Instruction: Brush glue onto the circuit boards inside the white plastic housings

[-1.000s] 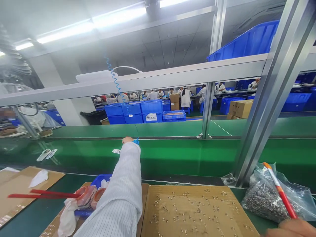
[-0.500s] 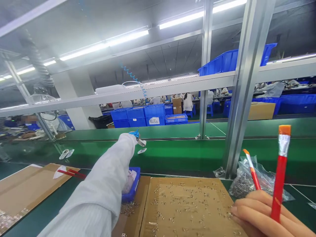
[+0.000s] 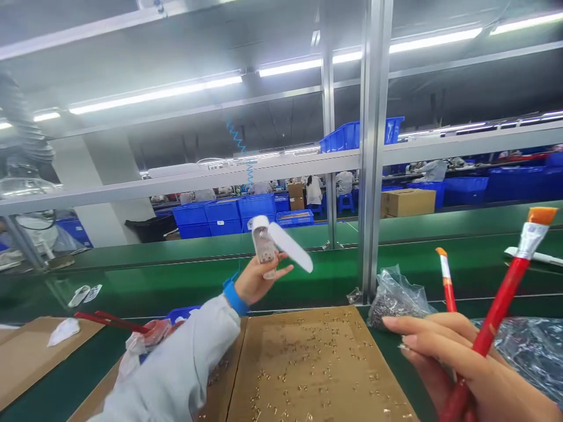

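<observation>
Surface (image 3: 65, 381), dark green, is bearing everything listed below it. Cardboard sheet (image 3: 285, 357), one, is lying flat on it in the middle. Plastic bag (image 3: 398, 299) of small metal bits is sagging just beside the sheet's far right corner. Hands, two, are standing well apart: the left hand (image 3: 255, 281) is gripping the white case, thumb laid across its lower part; the right hand (image 3: 497, 387) is closing round a brush. Brush (image 3: 504, 308), red handle, orange tip, is slanting with bristles up; it is probably feeling light and stiff, soft only at the tip, best taken at mid-handle. A second brush (image 3: 447, 293) is showing behind the right fingers, its support hidden. White case (image 3: 265, 243), open side showing, is tilting upright in the left hand, raised by the cardboard's far edge. It is looking like thin moulded plastic: light, stiff, smooth enough to be slipping in loose fingers, its inner parts likely delicate; the outer long sides are offering the safest hold. White cover (image 3: 290, 246), long and rounded, is sloping beside the case; whether the two are joining is not telling. Metal clips (image 3: 325, 346), tiny, many, are lying scattered across the cardboard, likely easily knocked.
</observation>
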`<state>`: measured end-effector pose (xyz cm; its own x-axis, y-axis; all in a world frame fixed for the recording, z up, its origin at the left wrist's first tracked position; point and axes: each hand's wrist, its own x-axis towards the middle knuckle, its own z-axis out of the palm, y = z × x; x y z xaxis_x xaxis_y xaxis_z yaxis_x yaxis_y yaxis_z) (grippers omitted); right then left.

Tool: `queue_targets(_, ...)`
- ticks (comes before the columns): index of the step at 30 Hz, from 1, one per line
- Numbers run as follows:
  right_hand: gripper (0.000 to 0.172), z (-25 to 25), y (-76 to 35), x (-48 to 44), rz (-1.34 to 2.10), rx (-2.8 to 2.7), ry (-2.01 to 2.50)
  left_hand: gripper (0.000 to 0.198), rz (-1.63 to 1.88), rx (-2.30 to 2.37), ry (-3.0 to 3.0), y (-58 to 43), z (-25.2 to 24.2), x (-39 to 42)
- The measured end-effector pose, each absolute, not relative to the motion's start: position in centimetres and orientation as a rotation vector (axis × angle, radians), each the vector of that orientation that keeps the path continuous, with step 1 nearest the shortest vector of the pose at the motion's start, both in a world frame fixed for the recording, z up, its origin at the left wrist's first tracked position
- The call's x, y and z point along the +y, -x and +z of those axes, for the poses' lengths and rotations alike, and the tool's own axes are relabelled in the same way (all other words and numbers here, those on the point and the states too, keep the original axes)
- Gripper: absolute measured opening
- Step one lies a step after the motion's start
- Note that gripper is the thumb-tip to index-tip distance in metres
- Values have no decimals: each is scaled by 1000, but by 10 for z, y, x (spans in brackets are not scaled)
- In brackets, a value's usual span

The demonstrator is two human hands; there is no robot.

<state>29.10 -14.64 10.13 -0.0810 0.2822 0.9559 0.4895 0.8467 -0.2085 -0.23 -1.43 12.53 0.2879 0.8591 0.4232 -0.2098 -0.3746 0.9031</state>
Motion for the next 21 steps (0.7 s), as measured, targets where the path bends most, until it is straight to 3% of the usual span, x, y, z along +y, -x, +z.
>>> queue_targets(5, 18, 108, -291, -156, -285, -1694, 567, 21, 1291, 244, -1328, -21, 117, -83)
queue_targets(9, 18, 111, -291, -160, -279, -1701, 571, 9, 1031, 406, -1182, -1, 119, -129)
queue_targets(15, 18, 108, -288, -159, -171, -1736, 593, 32, 990, 1000, -1009, 27, 114, -143)
queue_targets(21, 19, 103, -279, -151, -137, -1745, 581, 49, 1078, 1055, -974, 35, 95, -129)
